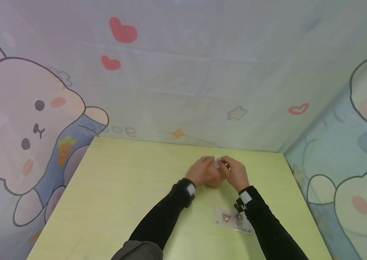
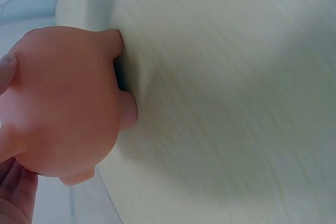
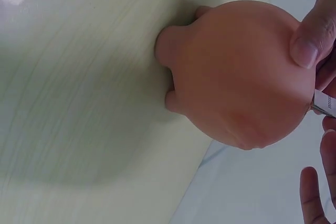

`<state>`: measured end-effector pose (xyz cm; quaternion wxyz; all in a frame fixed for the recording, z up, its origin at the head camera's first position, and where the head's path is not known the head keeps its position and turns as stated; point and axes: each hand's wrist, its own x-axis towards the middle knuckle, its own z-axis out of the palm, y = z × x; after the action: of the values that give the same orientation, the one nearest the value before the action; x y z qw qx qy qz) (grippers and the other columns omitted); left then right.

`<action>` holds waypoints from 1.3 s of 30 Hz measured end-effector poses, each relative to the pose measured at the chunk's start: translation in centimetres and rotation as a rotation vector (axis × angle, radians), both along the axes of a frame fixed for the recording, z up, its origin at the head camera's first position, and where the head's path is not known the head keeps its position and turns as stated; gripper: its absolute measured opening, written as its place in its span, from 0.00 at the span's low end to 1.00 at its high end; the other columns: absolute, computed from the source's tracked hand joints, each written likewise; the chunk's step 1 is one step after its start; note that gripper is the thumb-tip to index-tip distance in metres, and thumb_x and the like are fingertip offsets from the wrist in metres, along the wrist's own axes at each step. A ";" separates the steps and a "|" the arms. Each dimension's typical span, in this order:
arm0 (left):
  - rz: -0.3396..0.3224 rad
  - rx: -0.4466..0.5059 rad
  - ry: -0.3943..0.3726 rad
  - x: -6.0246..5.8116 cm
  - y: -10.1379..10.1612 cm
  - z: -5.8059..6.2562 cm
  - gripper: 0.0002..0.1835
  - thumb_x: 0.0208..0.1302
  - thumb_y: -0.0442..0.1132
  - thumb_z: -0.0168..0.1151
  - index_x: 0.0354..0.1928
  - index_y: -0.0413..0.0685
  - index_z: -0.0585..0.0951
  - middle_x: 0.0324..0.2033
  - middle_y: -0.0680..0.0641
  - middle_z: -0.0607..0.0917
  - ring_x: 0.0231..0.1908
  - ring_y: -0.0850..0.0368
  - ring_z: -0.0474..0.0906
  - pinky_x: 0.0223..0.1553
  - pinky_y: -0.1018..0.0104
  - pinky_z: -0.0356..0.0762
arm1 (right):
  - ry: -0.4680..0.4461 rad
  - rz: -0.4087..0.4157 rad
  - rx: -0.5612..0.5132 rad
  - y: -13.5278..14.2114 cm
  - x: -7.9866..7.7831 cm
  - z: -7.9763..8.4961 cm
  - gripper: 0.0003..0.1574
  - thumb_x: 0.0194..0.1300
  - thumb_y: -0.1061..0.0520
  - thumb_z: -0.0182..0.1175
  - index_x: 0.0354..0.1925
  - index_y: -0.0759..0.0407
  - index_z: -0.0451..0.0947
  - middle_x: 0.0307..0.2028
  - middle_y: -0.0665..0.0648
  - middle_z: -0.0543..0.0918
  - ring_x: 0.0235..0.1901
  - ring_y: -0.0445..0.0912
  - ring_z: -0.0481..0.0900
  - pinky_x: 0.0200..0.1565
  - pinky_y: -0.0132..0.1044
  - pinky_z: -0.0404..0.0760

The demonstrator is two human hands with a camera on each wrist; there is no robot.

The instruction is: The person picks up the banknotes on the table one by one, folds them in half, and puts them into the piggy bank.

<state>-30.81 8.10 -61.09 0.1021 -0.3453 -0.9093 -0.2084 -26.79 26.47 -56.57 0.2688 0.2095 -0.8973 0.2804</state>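
Observation:
A round orange-pink piggy bank stands on its short feet on the table. My left hand grips its upper left side, the thumb lying on the bank's smooth wall in the right wrist view. Between thumb and fingertips my right hand pinches a small folded paper note, whitish with fine dark print. The lower end of the note meets the slot at the top of the piggy bank. Other fingers of the right hand spread apart beside the bank in that view.
The pale yellow table reaches back to a cartoon-printed cloth hung around it. Near my right wrist lies a shiny flat sheet with small brown drawings, partly covered by the sleeve.

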 end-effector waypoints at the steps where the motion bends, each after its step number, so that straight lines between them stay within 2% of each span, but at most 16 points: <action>1: -0.001 0.002 0.000 0.0 0.0 0.0 0.41 0.56 0.59 0.65 0.67 0.53 0.59 0.63 0.52 0.64 0.63 0.60 0.57 0.58 0.76 0.47 | 0.000 0.003 0.002 0.0 -0.1 0.0 0.05 0.64 0.55 0.61 0.40 0.48 0.76 0.32 0.44 0.78 0.25 0.36 0.70 0.25 0.34 0.69; 10: -0.004 -0.051 0.000 -0.1 0.0 0.1 0.42 0.59 0.59 0.62 0.68 0.51 0.56 0.64 0.52 0.62 0.64 0.60 0.54 0.58 0.77 0.42 | -0.040 0.024 0.040 -0.1 -0.5 -0.1 0.04 0.64 0.56 0.61 0.39 0.50 0.77 0.32 0.45 0.79 0.25 0.37 0.71 0.26 0.36 0.70; 17: -0.007 -0.038 -0.014 0.1 -0.1 0.3 0.40 0.60 0.58 0.62 0.68 0.51 0.57 0.64 0.52 0.61 0.64 0.60 0.54 0.58 0.76 0.44 | -0.060 -0.024 0.019 -0.2 0.2 -1.6 0.04 0.64 0.54 0.62 0.37 0.50 0.77 0.32 0.46 0.75 0.27 0.45 0.72 0.27 0.36 0.69; 23: -0.001 -0.063 0.003 0.4 -0.2 0.7 0.41 0.59 0.60 0.61 0.68 0.50 0.58 0.64 0.52 0.61 0.64 0.60 0.54 0.58 0.76 0.44 | -0.082 -0.044 -0.027 -0.1 0.6 -2.4 0.07 0.62 0.53 0.64 0.39 0.51 0.78 0.35 0.48 0.71 0.28 0.41 0.70 0.29 0.35 0.71; 30: 0.000 -0.032 -0.011 0.5 -0.3 0.7 0.40 0.60 0.59 0.61 0.68 0.51 0.58 0.64 0.53 0.62 0.64 0.61 0.55 0.58 0.76 0.48 | -0.068 -0.033 -0.031 0.0 0.8 -2.5 0.10 0.63 0.52 0.63 0.43 0.51 0.77 0.36 0.49 0.73 0.30 0.43 0.73 0.30 0.35 0.72; 35: -0.005 -0.012 -0.013 0.3 -0.3 0.5 0.40 0.60 0.59 0.62 0.68 0.52 0.58 0.64 0.53 0.62 0.64 0.61 0.55 0.58 0.76 0.47 | -0.021 -0.015 -0.037 -0.3 0.6 -2.1 0.07 0.62 0.53 0.63 0.40 0.51 0.77 0.34 0.47 0.73 0.29 0.45 0.73 0.29 0.36 0.71; 39: -0.015 0.009 -0.002 0.2 -0.3 0.3 0.41 0.58 0.60 0.63 0.68 0.52 0.58 0.64 0.53 0.63 0.63 0.61 0.56 0.58 0.76 0.47 | 0.010 -0.032 -0.040 -0.5 0.5 -2.2 0.06 0.61 0.55 0.64 0.37 0.51 0.77 0.32 0.47 0.73 0.28 0.44 0.72 0.28 0.36 0.70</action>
<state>-30.63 7.79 -60.81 0.1011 -0.3516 -0.9058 -0.2138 -26.31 26.02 -58.74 0.2819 0.1913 -0.8934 0.2930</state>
